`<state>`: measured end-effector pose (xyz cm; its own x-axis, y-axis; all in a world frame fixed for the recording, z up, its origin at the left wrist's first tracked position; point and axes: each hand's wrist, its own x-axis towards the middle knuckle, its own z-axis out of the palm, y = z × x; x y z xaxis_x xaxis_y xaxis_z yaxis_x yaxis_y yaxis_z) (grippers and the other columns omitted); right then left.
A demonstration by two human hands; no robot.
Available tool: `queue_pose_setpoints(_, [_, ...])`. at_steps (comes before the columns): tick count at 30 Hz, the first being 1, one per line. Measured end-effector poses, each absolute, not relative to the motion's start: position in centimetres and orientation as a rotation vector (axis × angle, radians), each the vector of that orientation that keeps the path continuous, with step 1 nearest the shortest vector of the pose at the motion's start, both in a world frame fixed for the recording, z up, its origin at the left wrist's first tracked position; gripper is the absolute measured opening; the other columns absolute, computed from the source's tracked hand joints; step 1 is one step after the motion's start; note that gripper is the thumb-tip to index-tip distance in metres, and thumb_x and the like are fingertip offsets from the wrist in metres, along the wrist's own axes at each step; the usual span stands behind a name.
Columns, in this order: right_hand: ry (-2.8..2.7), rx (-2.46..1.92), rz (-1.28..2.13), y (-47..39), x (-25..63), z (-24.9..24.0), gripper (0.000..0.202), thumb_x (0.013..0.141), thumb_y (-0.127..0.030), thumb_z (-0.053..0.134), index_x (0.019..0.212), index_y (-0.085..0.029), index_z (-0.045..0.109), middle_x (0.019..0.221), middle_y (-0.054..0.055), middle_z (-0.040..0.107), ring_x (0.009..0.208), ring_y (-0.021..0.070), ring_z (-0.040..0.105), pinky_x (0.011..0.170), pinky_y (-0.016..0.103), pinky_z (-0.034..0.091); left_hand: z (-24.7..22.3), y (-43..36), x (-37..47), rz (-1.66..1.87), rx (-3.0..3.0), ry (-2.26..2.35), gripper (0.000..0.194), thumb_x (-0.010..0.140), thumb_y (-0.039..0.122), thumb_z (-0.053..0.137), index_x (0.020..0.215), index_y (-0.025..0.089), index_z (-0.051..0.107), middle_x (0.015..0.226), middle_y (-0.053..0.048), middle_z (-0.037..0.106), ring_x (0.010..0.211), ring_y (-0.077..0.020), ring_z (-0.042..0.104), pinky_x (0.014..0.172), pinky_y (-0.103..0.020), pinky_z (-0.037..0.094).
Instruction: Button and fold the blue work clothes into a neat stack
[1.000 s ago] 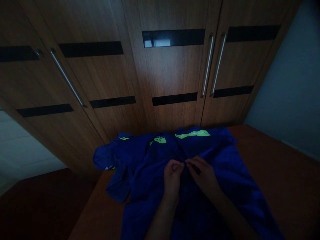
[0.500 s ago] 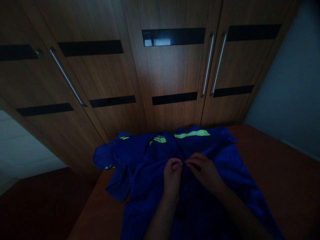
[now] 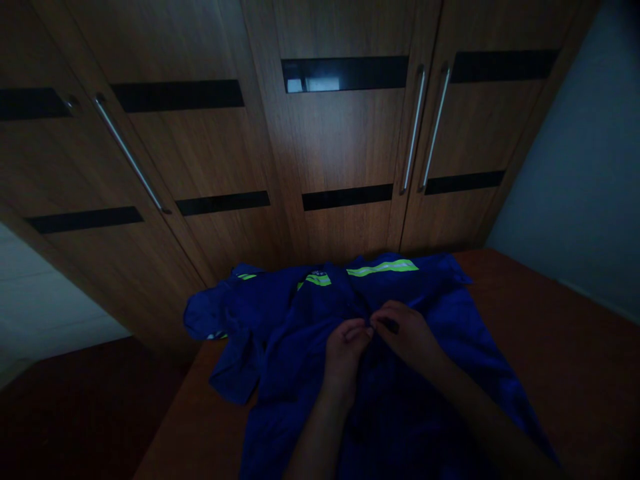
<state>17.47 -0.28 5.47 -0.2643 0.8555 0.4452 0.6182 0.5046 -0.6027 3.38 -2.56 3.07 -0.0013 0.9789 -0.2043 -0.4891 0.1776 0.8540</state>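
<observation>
Wooden wardrobe doors [image 3: 340,147] rise behind the reddish-brown counter [image 3: 530,320]. Before them, the blue garment [image 3: 450,327] lies spread on the counter. Over its middle, the left hand [image 3: 345,347] and right hand [image 3: 405,333] nearly meet, fingertips pinched together, apparently on its fabric, though darkness obscures the grip.

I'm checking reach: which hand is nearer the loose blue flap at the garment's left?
Left. The left hand is to the right of the flap; the right hand is farther right, beyond the left one.
</observation>
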Motion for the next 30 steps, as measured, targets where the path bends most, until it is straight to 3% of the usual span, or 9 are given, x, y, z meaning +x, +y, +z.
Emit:
queue_pose_setpoints(5, [-2.131, -1.039, 0.526, 0.6, 18.5, 6.4, 0.016, 0.087, -0.018, 0.052, 0.087, -0.022, 0.068, 0.084, 0.002, 0.064, 0.081, 0.0142, 0.059, 0.074, 0.026, 0.045, 3.0, -2.3, 3.5, 1.333, 0.694, 1.063, 0.023, 0.060, 0.020, 0.076, 0.080, 0.014, 0.066, 0.061, 0.001, 0.065, 0.051, -0.0076, 0.053, 0.050, -0.018, 0.038])
queue_pose_setpoints(13, [-2.393, -0.926, 0.387, 2.6, 19.7, 6.8, 0.015, 0.089, -0.024, 0.052, 0.085, -0.021, 0.066, 0.084, 0.002, 0.062, 0.085, 0.0155, 0.056, 0.075, 0.028, 0.043, 3.1, -2.3, 3.3, 1.302, 0.750, 1.052, 0.022, 0.063, 0.022, 0.074, 0.082, 0.013, 0.067, 0.063, 0.000, 0.066, 0.051, -0.0078, 0.054, 0.051, -0.019, 0.039])
queue_pose_setpoints(30, [-2.489, -0.972, 0.207, 2.3, 19.0, 7.5, 0.017, 0.091, -0.022, 0.047, 0.086, -0.020, 0.063, 0.086, 0.004, 0.060, 0.088, 0.0170, 0.053, 0.079, 0.029, 0.043, 2.6, -2.2, 3.3, 1.339, 0.794, 1.038, 0.025, 0.057, 0.021, 0.077, 0.080, 0.015, 0.069, 0.076, -0.004, 0.070, 0.067, -0.0138, 0.061, 0.063, -0.023, 0.045])
